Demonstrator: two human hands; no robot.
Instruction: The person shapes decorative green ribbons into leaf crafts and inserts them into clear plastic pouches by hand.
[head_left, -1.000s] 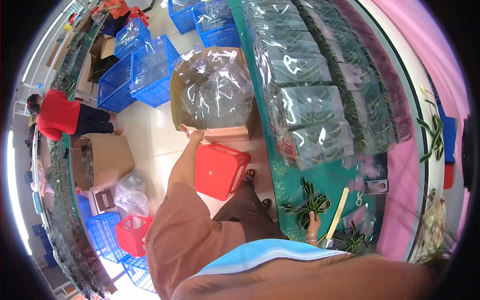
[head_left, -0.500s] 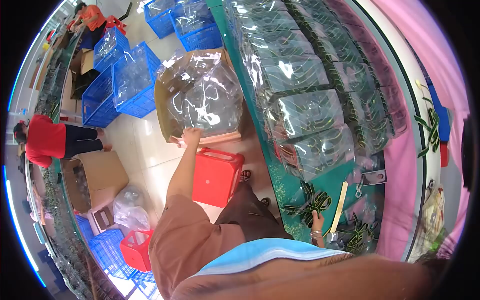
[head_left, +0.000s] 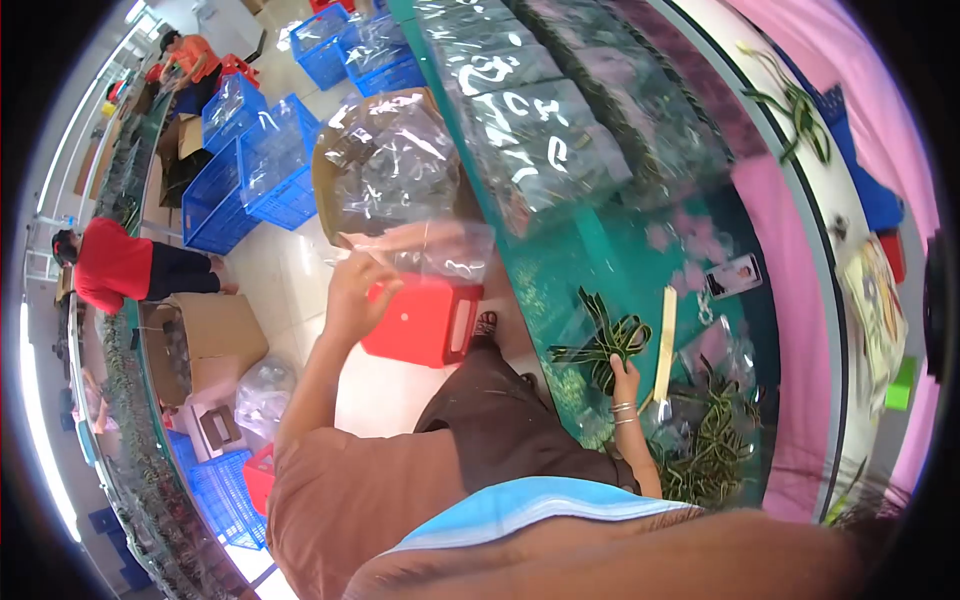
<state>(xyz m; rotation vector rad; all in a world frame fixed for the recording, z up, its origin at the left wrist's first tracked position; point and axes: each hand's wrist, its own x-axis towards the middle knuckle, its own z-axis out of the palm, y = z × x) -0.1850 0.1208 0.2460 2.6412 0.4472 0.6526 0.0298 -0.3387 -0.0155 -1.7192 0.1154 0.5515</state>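
Observation:
My left hand (head_left: 358, 295) is raised in front of the open cardboard box, above the red stool. Its fingers are curled and appear to pinch a clear plastic bag (head_left: 462, 252), which spreads rightward over the box's near flap; the grip itself is partly hidden. On the green table, my right hand (head_left: 625, 378) is closed on a bow of dark green ribbon with gold edges (head_left: 608, 340). The cardboard box (head_left: 326, 190) holds a heap of clear plastic packaging (head_left: 400, 165). More ribbon bows (head_left: 705, 445) lie piled right of my right wrist.
Stacked clear packs (head_left: 540, 120) cover the table's far part. A wooden strip (head_left: 665, 345) and a photo card (head_left: 735, 276) lie nearby. The red stool (head_left: 415, 325) stands before me. Blue crates (head_left: 285, 195) line the floor. Two people (head_left: 105, 265) work at the left bench.
My left hand has drawn back and up from the box's near edge, with clear plastic now showing beside it. The packs' near end shows farther from the bow. My right hand still holds the bow.

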